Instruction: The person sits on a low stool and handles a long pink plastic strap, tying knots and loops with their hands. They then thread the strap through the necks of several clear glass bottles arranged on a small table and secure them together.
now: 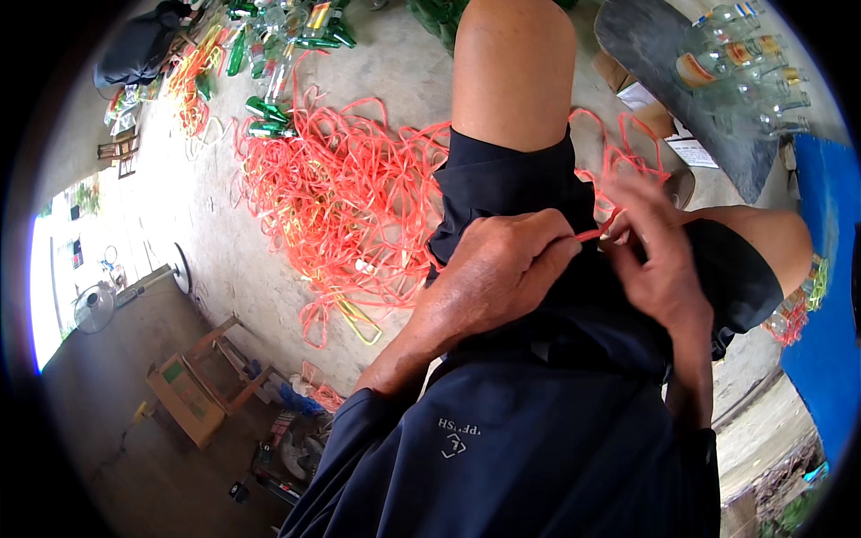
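Above my lap, my left hand (pixel 514 262) pinches a red plastic strap (pixel 590 235) between thumb and forefinger. The strap runs across to my right hand (pixel 656 249), which is blurred, with fingers bent around the strap's other part; whether it grips it I cannot tell. More red strap (pixel 629 144) loops over the floor beyond my lap. To the left of my knee lies a large tangled heap of red and some yellow plastic strapping (pixel 350 195), with green glass bottles (pixel 269 128) at its upper edge.
Clear glass bottles (pixel 746 87) stand on a dark board (pixel 659 81) at the upper right, near a blue panel (pixel 817 269). More bottles (pixel 282 33) lie at the upper left. A standing fan (pixel 95 308), a wooden frame (pixel 222 366) and a cardboard box (pixel 185 400) are at the left.
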A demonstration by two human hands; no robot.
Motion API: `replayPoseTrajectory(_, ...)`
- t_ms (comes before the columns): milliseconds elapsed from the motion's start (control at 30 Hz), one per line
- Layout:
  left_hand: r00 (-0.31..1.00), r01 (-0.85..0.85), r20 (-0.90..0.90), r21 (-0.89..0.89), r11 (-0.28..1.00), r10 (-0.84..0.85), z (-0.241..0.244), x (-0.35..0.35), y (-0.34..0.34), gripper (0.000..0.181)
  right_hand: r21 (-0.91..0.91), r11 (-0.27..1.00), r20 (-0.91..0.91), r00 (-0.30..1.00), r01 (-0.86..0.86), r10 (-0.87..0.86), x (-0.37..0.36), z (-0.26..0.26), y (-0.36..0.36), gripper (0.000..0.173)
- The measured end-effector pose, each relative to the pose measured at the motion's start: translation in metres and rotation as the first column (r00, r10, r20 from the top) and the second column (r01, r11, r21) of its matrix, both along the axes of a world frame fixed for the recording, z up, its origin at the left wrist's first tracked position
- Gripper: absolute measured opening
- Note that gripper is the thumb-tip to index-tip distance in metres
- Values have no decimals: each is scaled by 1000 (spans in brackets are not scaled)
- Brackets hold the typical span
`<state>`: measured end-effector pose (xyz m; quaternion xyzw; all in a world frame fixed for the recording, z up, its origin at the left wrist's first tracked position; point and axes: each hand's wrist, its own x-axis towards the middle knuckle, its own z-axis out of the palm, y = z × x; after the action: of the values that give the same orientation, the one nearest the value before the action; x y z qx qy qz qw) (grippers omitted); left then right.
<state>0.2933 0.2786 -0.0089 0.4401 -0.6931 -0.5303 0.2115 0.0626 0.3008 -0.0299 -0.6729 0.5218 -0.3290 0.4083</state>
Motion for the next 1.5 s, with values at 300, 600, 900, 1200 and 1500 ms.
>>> replayPoseTrajectory(300, 1000, 2, 8, 28, 1000, -2, 0, 5, 3, 12, 294, 920, -133, 965, 258, -228, -72, -37, -3, 22)
replayPoseTrajectory(600, 1000, -25, -14, 48, 999, 26, -2, 6, 2, 14, 31, 967, -310, 922, 251, -229, -62, -43, 2, 40)
replayPoseTrajectory(900, 999, 45, -31, 145, 988, -41, 10, -25, -8, 13, -64, 998, 4, 1000, -5, 5, -13, -24, 8, 26)
replayPoseTrajectory(1200, 780, 49, -507, 634, 772, 367, -3, -84, -25, 27, 19, 889, 227, 864, 458, -450, -48, 0, 20, 36)
replayPoseTrajectory(1500, 523, 117, -669, 670, 733, 529, -13, -148, -46, 19, 341, 881, 493, 736, 328, -464, -28, -5, 32, 34)
